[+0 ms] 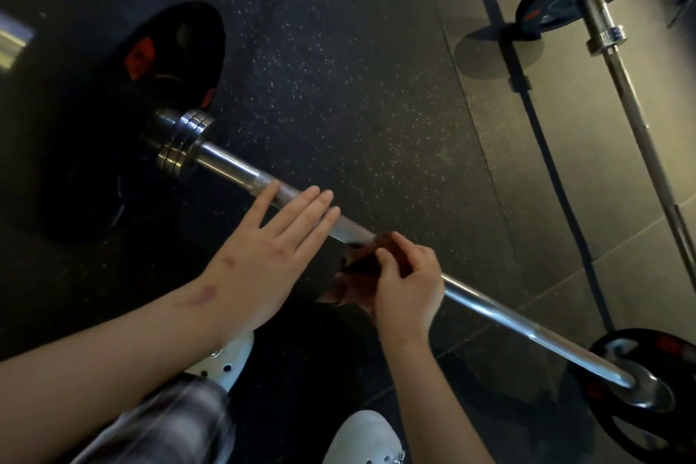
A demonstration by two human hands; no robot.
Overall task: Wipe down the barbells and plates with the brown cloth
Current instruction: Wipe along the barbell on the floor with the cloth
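The right hand [405,284] gripped the brown cloth [371,254] around the barbell [241,170]; the left hand [269,254], fingers straight, lay beside it on the bar.

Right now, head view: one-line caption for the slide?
Right hand holds the brown cloth on the barbell, with the open left hand spread over the same barbell beside it.

Single head view, looking steeply down, close above floor [339,68]
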